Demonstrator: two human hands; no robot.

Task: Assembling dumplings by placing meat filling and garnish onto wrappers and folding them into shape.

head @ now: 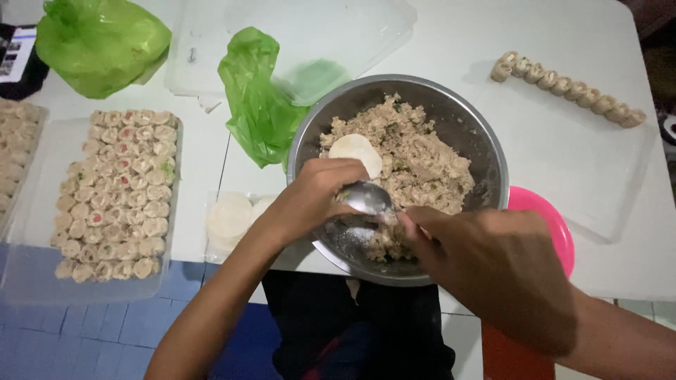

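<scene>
**Operator:** Steel bowl (473, 134) is in front of me on the white table (458, 42). Which step am I at?

**Guide:** You are at the filling step, by my reading. Your left hand (310, 200) holds a round white wrapper (357, 153) over the bowl, fingers curled narrowly around its lower edge. Your right hand (493, 271) grips the handle of a metal spoon (366, 198); its fingers are closed on the handle, though the handle itself is hidden under the hand. The spoon's bowl sits just below the wrapper, touching the minced filling (415, 162).

**Operator:** What does the next move call for?

**Guide:** In my judgement, you need a modest scoop, lifted to the centre of the wrapper, with the left palm kept cupped so the thin disc does not fold or tear. Avoid overloading; the edges must stay free to gather.

**Operator:** Where are the supplies and finished pieces?

**Guide:** Spare wrappers (231, 218) lie stacked just left of the bowl. Finished dumplings fill a clear tray (21, 274) further left, and a single row of them (567, 88) lies on a clear lid to the far right. A pink plate (553, 225) sits partly behind your right hand, and green plastic bags (257, 98) rest beyond the bowl.
</scene>
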